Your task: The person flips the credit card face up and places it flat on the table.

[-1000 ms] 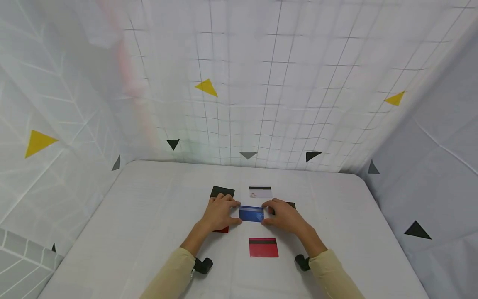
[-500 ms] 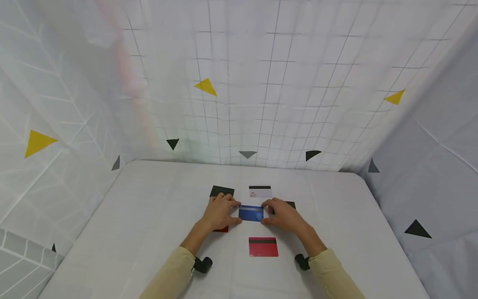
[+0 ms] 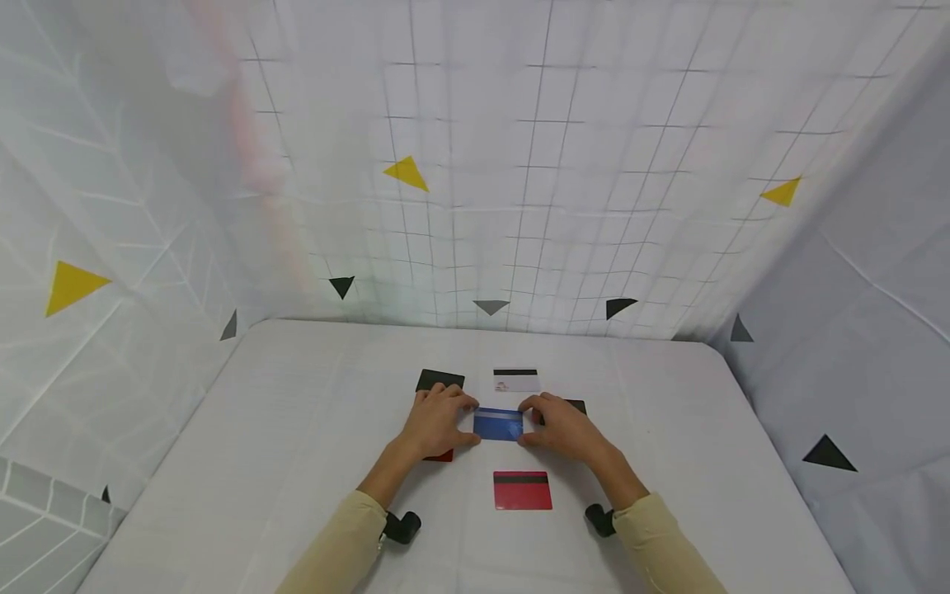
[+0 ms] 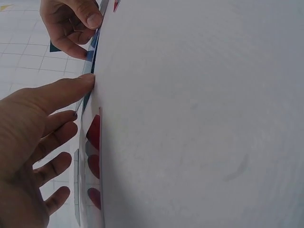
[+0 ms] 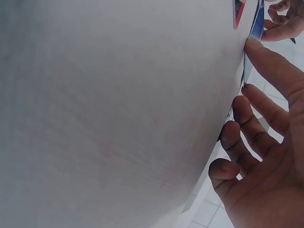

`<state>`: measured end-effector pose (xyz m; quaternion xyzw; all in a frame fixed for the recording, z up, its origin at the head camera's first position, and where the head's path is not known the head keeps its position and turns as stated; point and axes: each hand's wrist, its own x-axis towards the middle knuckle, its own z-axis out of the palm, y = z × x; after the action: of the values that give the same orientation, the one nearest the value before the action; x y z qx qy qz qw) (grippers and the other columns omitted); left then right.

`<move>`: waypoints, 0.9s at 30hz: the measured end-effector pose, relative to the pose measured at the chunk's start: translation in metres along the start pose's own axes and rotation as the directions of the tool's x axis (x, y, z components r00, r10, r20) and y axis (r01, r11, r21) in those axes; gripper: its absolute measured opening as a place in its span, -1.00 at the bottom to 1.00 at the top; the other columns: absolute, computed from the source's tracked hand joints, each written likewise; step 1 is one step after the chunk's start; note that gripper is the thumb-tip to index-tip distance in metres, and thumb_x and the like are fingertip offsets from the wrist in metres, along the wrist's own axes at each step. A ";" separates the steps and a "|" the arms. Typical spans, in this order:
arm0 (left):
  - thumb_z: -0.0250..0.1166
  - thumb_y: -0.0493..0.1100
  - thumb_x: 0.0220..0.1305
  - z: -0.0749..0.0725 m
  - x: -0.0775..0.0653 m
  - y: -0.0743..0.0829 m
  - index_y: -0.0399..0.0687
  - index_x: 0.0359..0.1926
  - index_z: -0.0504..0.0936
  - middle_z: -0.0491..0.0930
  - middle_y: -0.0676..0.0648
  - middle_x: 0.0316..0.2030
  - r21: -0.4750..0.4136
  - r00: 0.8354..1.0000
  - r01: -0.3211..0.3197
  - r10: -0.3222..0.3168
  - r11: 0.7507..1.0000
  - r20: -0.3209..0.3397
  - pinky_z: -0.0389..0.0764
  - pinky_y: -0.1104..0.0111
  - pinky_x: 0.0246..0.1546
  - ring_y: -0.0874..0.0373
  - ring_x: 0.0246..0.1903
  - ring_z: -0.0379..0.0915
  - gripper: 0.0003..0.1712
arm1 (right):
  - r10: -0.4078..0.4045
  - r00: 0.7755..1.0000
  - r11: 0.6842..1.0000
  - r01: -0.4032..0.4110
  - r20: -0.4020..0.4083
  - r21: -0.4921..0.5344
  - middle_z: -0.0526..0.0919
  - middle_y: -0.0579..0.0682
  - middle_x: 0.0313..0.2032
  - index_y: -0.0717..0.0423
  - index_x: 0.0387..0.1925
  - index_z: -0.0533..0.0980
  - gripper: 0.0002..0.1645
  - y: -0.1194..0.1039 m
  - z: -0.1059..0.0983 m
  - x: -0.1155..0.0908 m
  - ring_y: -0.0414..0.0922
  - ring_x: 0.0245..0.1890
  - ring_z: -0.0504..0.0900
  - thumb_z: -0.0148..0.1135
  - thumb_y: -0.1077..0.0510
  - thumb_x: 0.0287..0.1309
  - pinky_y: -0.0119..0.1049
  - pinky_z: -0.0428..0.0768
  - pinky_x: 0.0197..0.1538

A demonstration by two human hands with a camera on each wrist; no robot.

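Note:
A blue card [image 3: 498, 424] with a pale stripe lies flat on the white table, in the middle of the head view. My left hand [image 3: 438, 421] holds its left end, thumb at the near corner and forefinger at the far one. At the right end, my right hand [image 3: 566, 431] grips the card the same way. Seen edge-on in the left wrist view, the blue card [image 4: 93, 50] is low against the tabletop. The other fingers of my left hand [image 4: 28, 137] spread over a red card [image 4: 94, 133]. Loosely bent fingers show on my right hand [image 5: 270, 137].
A white card [image 3: 515, 381] with a black stripe lies beyond the blue one, and a red card [image 3: 523, 492] nearer. A black card [image 3: 440, 379] sits past my left hand. My right hand partly covers a dark card [image 3: 577, 407]. White gridded sheeting [image 3: 519, 206] encloses the table.

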<state>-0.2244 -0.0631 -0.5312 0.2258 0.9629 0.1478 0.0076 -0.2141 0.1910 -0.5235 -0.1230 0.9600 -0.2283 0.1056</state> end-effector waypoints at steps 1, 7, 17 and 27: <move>0.52 0.28 0.01 0.000 0.000 0.000 0.24 0.13 0.67 0.58 0.09 0.02 0.002 1.000 0.000 0.000 1.000 -0.002 0.35 0.02 0.13 0.09 0.07 0.35 -0.35 | -0.001 1.000 1.000 0.001 -0.001 0.003 0.54 -0.13 -0.24 -0.11 0.07 0.59 -0.40 0.000 0.000 0.000 -0.17 -0.23 0.49 0.59 -0.09 -0.04 -0.18 0.56 -0.08; 0.53 0.28 -0.01 -0.002 0.001 0.001 0.24 0.11 0.68 0.58 0.11 0.00 0.005 1.000 -0.014 0.014 1.000 -0.021 0.34 0.00 0.14 0.08 0.06 0.35 -0.37 | 0.002 1.000 1.000 -0.002 -0.004 0.014 0.54 -0.11 -0.26 -0.09 0.06 0.60 -0.42 -0.001 -0.001 0.000 -0.16 -0.25 0.48 0.59 -0.08 -0.03 -0.19 0.54 -0.10; 0.52 0.29 -0.01 -0.005 -0.001 0.000 0.28 0.09 0.70 0.59 0.12 -0.02 -0.008 0.998 -0.028 0.027 1.000 -0.059 0.32 0.01 0.12 0.10 0.03 0.35 -0.38 | 0.006 1.000 1.000 -0.006 -0.003 0.028 0.54 -0.09 -0.23 -0.07 0.07 0.58 -0.39 -0.005 -0.004 -0.003 -0.14 -0.22 0.48 0.59 -0.07 -0.03 -0.14 0.55 -0.06; 0.49 0.35 -0.01 -0.007 -0.001 -0.001 0.35 0.10 0.69 0.59 0.15 -0.03 -0.001 0.996 -0.038 0.038 0.999 -0.084 0.30 0.03 0.10 0.12 0.01 0.34 -0.38 | 0.012 1.000 0.999 -0.011 -0.015 0.041 0.54 -0.09 -0.20 -0.03 0.11 0.52 -0.22 -0.005 -0.002 -0.006 -0.13 -0.19 0.50 0.65 -0.14 -0.15 -0.16 0.59 -0.07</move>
<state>-0.2246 -0.0668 -0.5250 0.2375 0.9577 0.1586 -0.0355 -0.2081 0.1886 -0.5185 -0.1136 0.9566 -0.2482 0.1020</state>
